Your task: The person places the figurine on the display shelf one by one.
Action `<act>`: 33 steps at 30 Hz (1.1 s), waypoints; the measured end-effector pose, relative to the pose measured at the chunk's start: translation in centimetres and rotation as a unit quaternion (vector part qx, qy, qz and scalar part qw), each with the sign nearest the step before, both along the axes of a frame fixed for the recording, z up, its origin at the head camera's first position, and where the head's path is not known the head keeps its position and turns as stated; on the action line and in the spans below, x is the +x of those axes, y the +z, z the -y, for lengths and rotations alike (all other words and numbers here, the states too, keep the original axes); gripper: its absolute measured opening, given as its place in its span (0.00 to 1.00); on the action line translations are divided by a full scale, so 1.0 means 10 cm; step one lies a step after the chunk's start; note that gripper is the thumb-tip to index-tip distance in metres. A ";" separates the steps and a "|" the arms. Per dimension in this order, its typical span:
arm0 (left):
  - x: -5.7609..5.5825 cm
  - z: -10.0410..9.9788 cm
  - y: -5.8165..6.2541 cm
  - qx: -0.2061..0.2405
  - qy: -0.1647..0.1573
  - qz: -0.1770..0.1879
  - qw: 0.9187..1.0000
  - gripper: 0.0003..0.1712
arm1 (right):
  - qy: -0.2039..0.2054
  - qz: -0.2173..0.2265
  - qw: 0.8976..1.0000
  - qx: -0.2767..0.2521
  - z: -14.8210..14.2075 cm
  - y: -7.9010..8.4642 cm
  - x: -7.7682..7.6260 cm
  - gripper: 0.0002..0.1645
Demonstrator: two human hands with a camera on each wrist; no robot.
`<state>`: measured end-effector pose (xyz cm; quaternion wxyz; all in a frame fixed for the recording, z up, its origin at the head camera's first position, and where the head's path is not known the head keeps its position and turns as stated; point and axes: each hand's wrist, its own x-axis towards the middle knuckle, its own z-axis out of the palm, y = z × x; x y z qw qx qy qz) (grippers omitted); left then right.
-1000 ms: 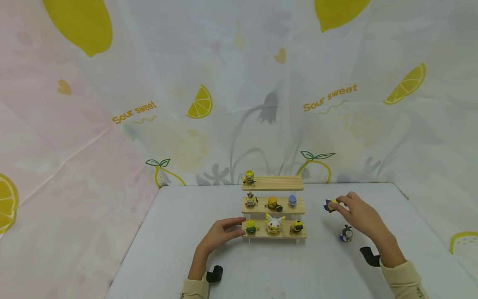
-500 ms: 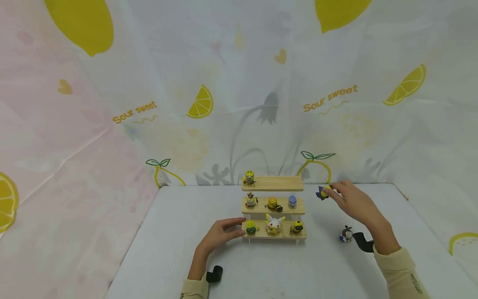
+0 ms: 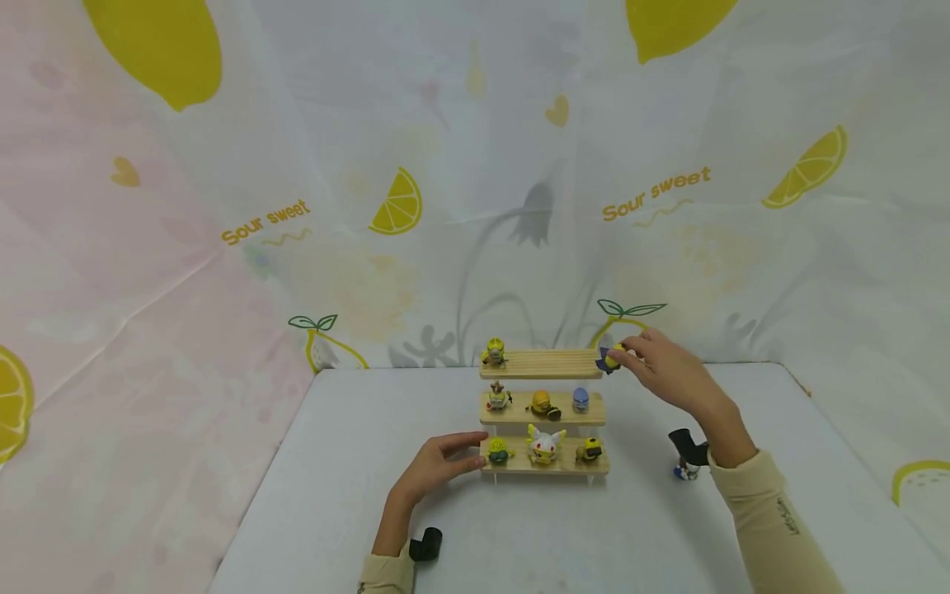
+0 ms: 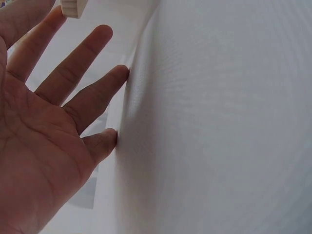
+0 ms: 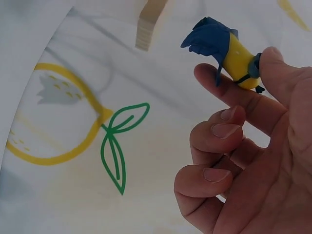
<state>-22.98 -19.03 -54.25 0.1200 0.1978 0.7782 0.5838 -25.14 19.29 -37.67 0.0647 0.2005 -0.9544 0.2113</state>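
My right hand (image 3: 671, 371) pinches a small yellow figurine (image 5: 239, 56) with blue hair between thumb and index finger. The other fingers curl loosely beneath it in the right wrist view. This figurine is at the right end of the top board of a three-tier wooden display stand (image 3: 557, 360); whether it touches the wood I cannot tell. At the stand's lower left end, my left hand (image 3: 436, 470) rests with fingers spread and fairly straight, fingertips against the bottom board (image 4: 73, 7). A yellow figurine (image 3: 495, 352) stands at the top board's left end.
On the middle tier are three figurines, including a blue one (image 3: 581, 400). The bottom tier bears three more, with a white-eared one (image 3: 544, 445) in the centre. Another figurine (image 3: 686, 472) is on the white table (image 3: 356, 412), partly behind the right wrist's black mount (image 3: 688, 448).
My right hand has carried the blue-haired figurine left and up from beside the stand to the top board's right end. The left hand has stayed in place.
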 end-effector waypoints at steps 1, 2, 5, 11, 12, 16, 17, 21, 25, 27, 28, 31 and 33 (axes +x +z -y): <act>0.00 0.00 0.00 0.001 -0.001 0.000 1.000 0.25 | 0.002 0.000 1.000 0.002 0.03 0.01 -0.02 0.21; 0.00 0.00 0.00 0.002 -0.001 -0.001 1.000 0.25 | 0.005 0.001 1.000 0.001 0.06 0.02 -0.03 0.21; 0.00 0.00 0.00 0.002 -0.002 -0.002 1.000 0.25 | 0.011 0.001 1.000 0.004 0.14 0.04 -0.09 0.22; 0.00 0.00 0.00 0.008 -0.001 -0.004 1.000 0.25 | 0.038 -0.021 0.999 0.008 0.30 0.09 -0.21 0.18; 0.01 0.00 0.00 0.007 -0.001 -0.004 1.000 0.25 | 0.042 -0.024 0.999 0.008 0.32 0.10 -0.22 0.17; 0.01 -0.01 0.01 0.005 0.001 -0.004 1.000 0.25 | 0.047 -0.027 0.998 0.016 0.42 0.13 -0.27 0.17; 0.01 -0.01 0.01 0.003 0.001 -0.003 1.000 0.25 | 0.046 -0.025 0.998 0.016 0.44 0.14 -0.29 0.17; 0.00 0.00 0.01 0.004 0.000 -0.003 1.000 0.26 | 0.050 -0.004 0.999 0.012 0.53 0.14 -0.32 0.17; 0.00 0.00 0.00 0.006 -0.004 -0.003 1.000 0.26 | 0.051 0.020 0.998 0.015 0.59 0.13 -0.35 0.18; 0.00 0.00 0.00 0.004 -0.005 -0.003 1.000 0.26 | 0.051 0.030 0.998 0.022 0.62 0.11 -0.37 0.19; 0.00 0.00 0.00 0.004 -0.005 -0.003 1.000 0.26 | 0.051 0.034 0.998 0.026 0.63 0.11 -0.38 0.19; 0.00 0.00 0.00 -0.001 -0.002 -0.004 1.000 0.25 | 0.053 0.040 0.997 0.037 0.69 0.09 -0.40 0.20; 0.00 0.01 0.00 -0.001 -0.002 -0.004 1.000 0.25 | 0.054 0.036 0.997 0.043 0.72 0.08 -0.41 0.21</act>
